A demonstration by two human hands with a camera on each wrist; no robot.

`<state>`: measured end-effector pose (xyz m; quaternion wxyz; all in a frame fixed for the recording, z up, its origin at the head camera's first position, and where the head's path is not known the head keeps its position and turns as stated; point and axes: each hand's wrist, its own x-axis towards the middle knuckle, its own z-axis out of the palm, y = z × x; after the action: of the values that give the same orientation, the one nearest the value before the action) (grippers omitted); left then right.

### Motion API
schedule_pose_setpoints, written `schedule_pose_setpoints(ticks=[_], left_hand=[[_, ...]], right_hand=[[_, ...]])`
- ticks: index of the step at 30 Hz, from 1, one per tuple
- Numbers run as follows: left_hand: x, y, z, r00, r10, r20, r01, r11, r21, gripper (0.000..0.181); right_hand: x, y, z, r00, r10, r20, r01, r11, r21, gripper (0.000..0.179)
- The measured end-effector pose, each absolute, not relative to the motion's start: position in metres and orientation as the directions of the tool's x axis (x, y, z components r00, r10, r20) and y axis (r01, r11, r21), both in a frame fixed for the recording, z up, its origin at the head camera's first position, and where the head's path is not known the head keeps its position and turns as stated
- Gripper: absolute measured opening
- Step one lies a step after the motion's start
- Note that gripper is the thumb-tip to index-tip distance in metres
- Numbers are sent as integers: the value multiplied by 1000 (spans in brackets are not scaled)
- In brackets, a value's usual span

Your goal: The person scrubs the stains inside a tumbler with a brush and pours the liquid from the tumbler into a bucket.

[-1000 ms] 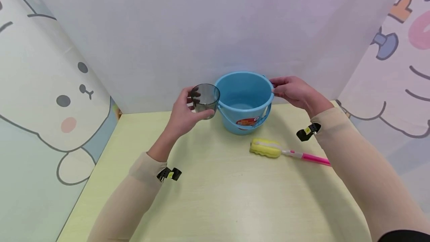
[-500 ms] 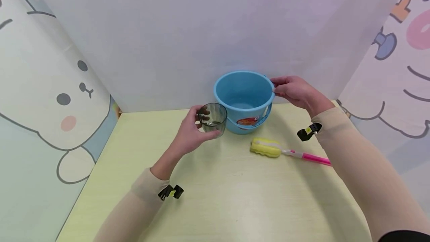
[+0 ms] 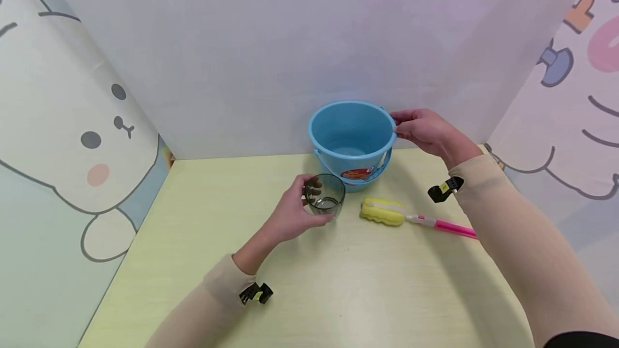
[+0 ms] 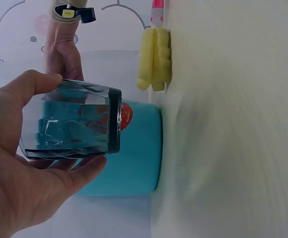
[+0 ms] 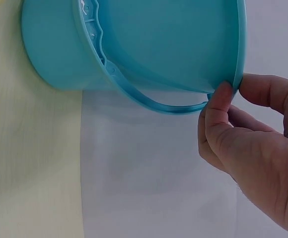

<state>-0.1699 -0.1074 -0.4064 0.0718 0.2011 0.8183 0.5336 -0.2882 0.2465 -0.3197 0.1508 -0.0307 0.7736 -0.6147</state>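
My left hand (image 3: 293, 215) grips a dark tinted glass cup (image 3: 325, 195) by its side, with thumb and fingers around it. In the left wrist view the glass (image 4: 77, 119) is held a little off the tabletop, its base toward the table. Behind it stands a light blue plastic bucket (image 3: 352, 122) with a red label and a hanging handle (image 5: 144, 99). My right hand (image 3: 425, 132) pinches the bucket's rim at its right side; the right wrist view has the thumb and fingers (image 5: 221, 101) on that rim close to the handle joint.
A yellow sponge brush (image 3: 383, 212) with a pink and white handle lies on the pale wooden table (image 3: 367, 289), right of the glass and in front of the bucket. A white wall (image 3: 232, 69) rises directly behind the bucket, with cartoon-printed panels on both sides.
My left hand has carried the glass down, toward me and to the right, away from the bucket's left rim. The right hand stays on the bucket, which has hardly moved.
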Motion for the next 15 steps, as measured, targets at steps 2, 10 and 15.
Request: schedule_pose_setpoints(ticks=[2, 10, 15], left_hand=[[-168, -104, -412, -906, 413, 86, 247, 353, 903, 90], [-160, -92, -430, -898, 438, 36, 218, 373, 902, 90], [-156, -87, -438, -895, 446, 17, 211, 388, 897, 91]], right_hand=[[-288, 247, -320, -953, -234, -195, 138, 239, -961, 57], [-287, 247, -320, -952, -233, -199, 145, 231, -962, 56], [-287, 247, -319, -952, -237, -194, 141, 223, -964, 57]])
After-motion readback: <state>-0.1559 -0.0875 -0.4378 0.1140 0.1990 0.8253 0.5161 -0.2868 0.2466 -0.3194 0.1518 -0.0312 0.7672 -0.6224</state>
